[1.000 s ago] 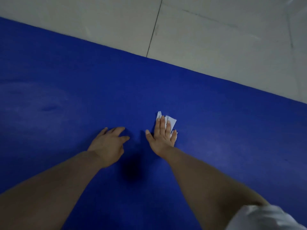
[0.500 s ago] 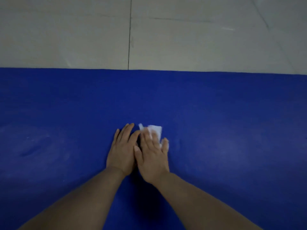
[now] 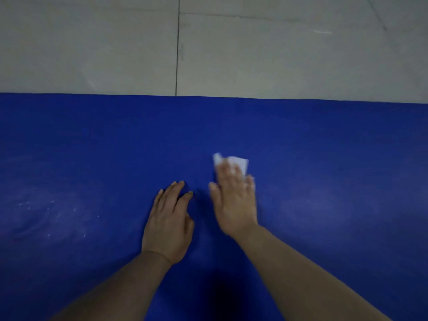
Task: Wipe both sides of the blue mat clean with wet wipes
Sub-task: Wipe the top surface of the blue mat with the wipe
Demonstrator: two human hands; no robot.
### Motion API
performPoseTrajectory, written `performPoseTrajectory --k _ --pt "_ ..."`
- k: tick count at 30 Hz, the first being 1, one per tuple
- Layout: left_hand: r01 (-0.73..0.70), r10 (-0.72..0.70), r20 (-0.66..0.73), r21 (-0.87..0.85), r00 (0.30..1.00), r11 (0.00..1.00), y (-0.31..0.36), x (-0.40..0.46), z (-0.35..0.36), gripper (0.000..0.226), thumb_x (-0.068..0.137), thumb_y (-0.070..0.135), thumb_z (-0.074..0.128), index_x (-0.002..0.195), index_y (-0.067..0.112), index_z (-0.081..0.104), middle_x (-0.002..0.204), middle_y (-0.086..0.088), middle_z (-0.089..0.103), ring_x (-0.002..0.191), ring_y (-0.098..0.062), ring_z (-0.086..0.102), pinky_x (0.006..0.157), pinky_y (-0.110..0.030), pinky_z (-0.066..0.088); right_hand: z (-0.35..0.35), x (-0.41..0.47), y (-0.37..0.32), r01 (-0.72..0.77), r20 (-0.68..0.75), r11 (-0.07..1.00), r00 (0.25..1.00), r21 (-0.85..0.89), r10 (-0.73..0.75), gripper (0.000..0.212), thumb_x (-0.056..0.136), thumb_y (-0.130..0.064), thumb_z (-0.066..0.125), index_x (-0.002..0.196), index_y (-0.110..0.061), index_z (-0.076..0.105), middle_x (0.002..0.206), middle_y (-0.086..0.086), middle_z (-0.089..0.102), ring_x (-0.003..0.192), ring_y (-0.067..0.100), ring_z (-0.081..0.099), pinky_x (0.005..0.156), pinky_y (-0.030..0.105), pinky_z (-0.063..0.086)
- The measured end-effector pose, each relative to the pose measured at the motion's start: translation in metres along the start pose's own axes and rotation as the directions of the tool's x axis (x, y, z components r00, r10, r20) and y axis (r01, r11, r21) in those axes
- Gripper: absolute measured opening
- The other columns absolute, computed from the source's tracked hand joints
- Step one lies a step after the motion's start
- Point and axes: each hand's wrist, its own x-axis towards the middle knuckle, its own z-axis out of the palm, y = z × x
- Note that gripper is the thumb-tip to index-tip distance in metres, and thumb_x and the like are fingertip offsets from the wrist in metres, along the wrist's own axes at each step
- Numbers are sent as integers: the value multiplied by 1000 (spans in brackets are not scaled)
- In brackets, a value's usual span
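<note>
Blue mat lies flat on the tiled floor. Right hand, fingers flat, presses 1 wet wipe at 12 o'clock; left hand rests open. The mat is probably soft, floppy; lift by an edge.

Right hand blurred at the fingers, covering most of the wipe. Mat cut off left, right and bottom. Both forearms leave the lower frame edge.
</note>
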Motion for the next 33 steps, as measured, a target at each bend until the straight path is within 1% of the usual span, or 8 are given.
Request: performPoseTrajectory --k 4,9,15,18,21,24,27,33 --pt "-9 10 -26 5 1000 1000 -1 2 2 47 83 18 32 121 4 57 137 -18 49 130 -28 37 115 -36 14 -7 22 17 -305 -95 949 950 -76 297 86 79 -56 -17 153 -18 3 161 -2 -2 147 19 -4 117 47 -4" --pt "-15 15 -5 -16 1000 1000 -2 2 -1 45 81 19 35 124 10 49 137 -17 48 131 -27 38 116 -37 16 3 13 -28 124 122 992 985 15 -125 75 84 -62 -15 152 -30 -7 160 -11 -5 144 7 -14 118 47 -7" --pt "-1 1 9 -24 1000 1000 -2 1 -1 46 83 19 33 124 10 50 140 -13 44 133 -26 36 116 -36 14 -17 49 19 -455 -88 891 887 -5 453 61 101 -46 12 153 -17 2 161 0 -2 147 19 -5 118 47 -2" --pt "-6 6 32 -13 999 1000 -2 1 -1 48 83 19 34 126 9 52 141 -12 42 133 -26 37 117 -36 14 -6 45 -28 -84 -13 996 996 -18 83 69 92 -55 0 153 -24 1 160 -2 4 147 18 0 116 49 -2" --pt "7 -6 49 -17 999 1000 -2 3 -3 48 84 20 35 127 9 54 141 -13 44 133 -26 37 117 -35 14 2 38 -46 195 178 980 964 31 -197 77 81 -58 -13 153 -30 -4 160 -11 -4 146 10 -10 118 45 -8" --pt "10 -10 32 -22 999 1000 -1 2 -3 48 81 18 34 121 8 58 139 -14 47 132 -26 36 116 -35 14 -13 57 -3 -49 -51 999 998 -5 48 64 95 -52 6 153 -28 0 160 -6 6 147 15 3 117 44 1" --pt "5 -4 17 -25 1000 1000 -1 2 -2 47 82 19 34 122 8 56 139 -14 47 132 -26 36 115 -37 15 -22 74 23 -408 -59 912 912 -40 405 57 101 -42 12 154 -20 3 161 0 -2 147 20 -5 118 47 -1" --pt "6 -5 22 -55 1000 998 -2 4 -4 50 85 20 37 134 12 42 139 -14 46 132 -24 36 115 -36 16 7 47 -65 218 178 974 957 67 -227 74 85 -56 -8 153 -28 0 160 -9 0 146 11 -7 118 47 -7"
